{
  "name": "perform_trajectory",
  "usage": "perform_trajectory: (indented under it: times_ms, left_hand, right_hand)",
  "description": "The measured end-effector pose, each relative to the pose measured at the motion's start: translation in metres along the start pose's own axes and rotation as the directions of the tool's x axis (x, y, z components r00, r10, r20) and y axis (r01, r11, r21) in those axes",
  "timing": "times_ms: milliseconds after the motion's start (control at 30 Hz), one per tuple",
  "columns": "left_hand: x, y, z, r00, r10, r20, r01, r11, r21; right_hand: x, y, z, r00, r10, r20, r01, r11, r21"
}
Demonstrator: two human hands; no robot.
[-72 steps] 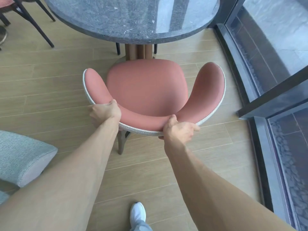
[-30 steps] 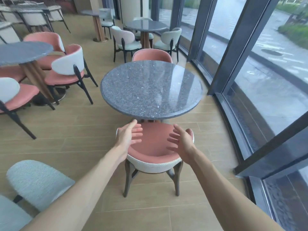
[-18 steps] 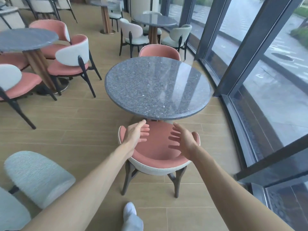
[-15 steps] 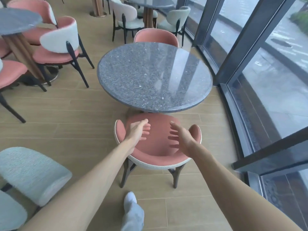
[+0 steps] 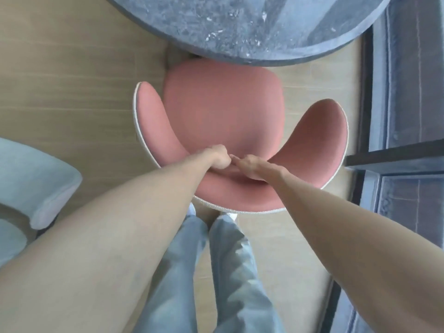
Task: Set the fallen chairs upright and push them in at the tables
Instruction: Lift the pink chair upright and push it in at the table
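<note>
Standing behind the pink chair point(image 5: 223, 111), upright with its seat front just under the grey table point(image 5: 252, 25), I hold my left hand point(image 5: 217, 158) fisted, empty, beside my flat right hand point(image 5: 249, 165) over its backrest, apparently finished pushing.

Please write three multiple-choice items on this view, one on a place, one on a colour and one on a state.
1. Where is the pink chair?
A. on the round table
B. at the table's near edge
C. against the window frame

2. What colour is the chair at the left edge?
A. pale grey-blue
B. pink
C. black

3. How is the pink chair standing?
A. on its side
B. upside down
C. upright

Key: 1 B, its seat front meets the table edge; 2 A, its fabric is pale grey-blue; 3 C, the seat faces up under the left hand and right hand.
</note>
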State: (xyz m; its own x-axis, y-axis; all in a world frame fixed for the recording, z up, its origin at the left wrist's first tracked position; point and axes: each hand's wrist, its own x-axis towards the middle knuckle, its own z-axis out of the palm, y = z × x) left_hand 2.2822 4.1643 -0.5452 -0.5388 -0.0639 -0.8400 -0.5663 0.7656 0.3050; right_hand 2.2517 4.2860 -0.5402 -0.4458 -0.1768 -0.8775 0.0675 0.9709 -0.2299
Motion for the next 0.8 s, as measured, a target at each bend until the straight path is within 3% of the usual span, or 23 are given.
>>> perform_trajectory:
  times_ms: [133, 300, 600, 800]
  left_hand:
    - [0.057, -0.003, 0.011, 0.979, 0.006, 0.202, -0.053, 0.972, 0.228]
    - [0.111, 0.002, 0.028, 0.936, -0.055, 0.347, -0.088, 0.919, 0.384]
    - [0.164, -0.008, 0.048, 0.894, -0.191, 0.405, -0.013, 0.893, 0.450]
    - [0.166, -0.007, 0.050, 0.908, -0.079, 0.411, -0.125, 0.886, 0.447]
  right_hand:
    - [0.061, 0.012, 0.006, 0.994, 0.026, 0.107, 0.005, 0.959, -0.284]
    - [0.116, 0.016, 0.011, 0.972, 0.095, 0.215, 0.037, 0.839, -0.542]
    - [0.165, 0.025, 0.015, 0.948, 0.084, 0.306, 0.148, 0.737, -0.660]
    - [0.168, 0.027, 0.011, 0.939, -0.003, 0.343, 0.226, 0.756, -0.614]
